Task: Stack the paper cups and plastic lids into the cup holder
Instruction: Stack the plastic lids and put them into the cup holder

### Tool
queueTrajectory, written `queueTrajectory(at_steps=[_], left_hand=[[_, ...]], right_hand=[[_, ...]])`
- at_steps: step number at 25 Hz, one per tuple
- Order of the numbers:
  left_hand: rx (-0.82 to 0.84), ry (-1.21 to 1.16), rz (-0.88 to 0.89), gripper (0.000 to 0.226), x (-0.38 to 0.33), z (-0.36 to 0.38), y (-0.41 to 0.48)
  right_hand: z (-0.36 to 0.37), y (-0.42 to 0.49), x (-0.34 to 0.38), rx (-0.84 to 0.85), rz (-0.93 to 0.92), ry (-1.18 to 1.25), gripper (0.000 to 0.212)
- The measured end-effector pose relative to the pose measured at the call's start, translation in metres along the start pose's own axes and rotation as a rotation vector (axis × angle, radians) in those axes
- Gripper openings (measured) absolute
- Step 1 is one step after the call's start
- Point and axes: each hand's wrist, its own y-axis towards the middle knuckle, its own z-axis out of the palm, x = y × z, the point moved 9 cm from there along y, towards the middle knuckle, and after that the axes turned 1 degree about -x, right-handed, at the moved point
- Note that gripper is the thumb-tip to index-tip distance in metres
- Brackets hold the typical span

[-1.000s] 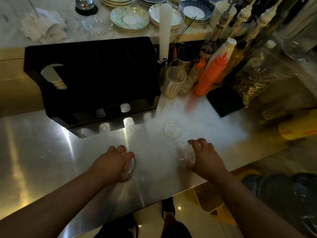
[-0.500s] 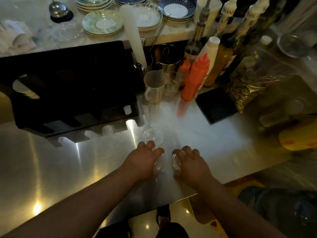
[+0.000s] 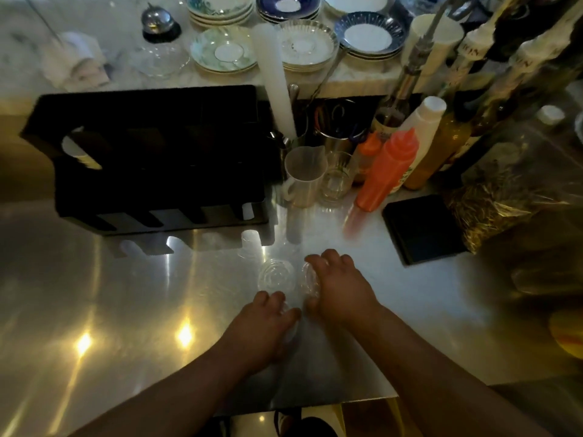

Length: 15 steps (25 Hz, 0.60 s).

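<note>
Clear lid (image 3: 275, 274) lies flat — right hand (image 3: 339, 287) grips another on edge; left hand's (image 3: 264, 326) fingers unclear.

Both forearms reach in from six o'clock, converging toward centre. The left hand (image 3: 266, 323) lies palm-down, fingers curled. The right hand (image 3: 336, 283) sits at its one o'clock, nearly touching, fingers bent and pointing toward eleven o'clock.

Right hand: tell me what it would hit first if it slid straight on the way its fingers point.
The right hand points away and slightly left. Beyond its fingertips lies bare steel counter, then probably the plastic measuring jug beside the black cup holder. Depth is hard to judge.
</note>
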Motion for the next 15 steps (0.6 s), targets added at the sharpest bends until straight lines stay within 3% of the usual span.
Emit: queueTrajectory(at_steps=[7, 15], left_hand=[[-0.012, -0.069, -0.132, 0.082, 0.056, -0.004, -0.031], [-0.023, -0.115, -0.101, 0.085, 0.059, 0.001, -0.037]], right_hand=[[0.026, 0.051, 0.076, 0.043, -0.18, -0.02, 0.088], [0.057, 0.068, 0.097, 0.138, -0.17, -0.211, 0.09]])
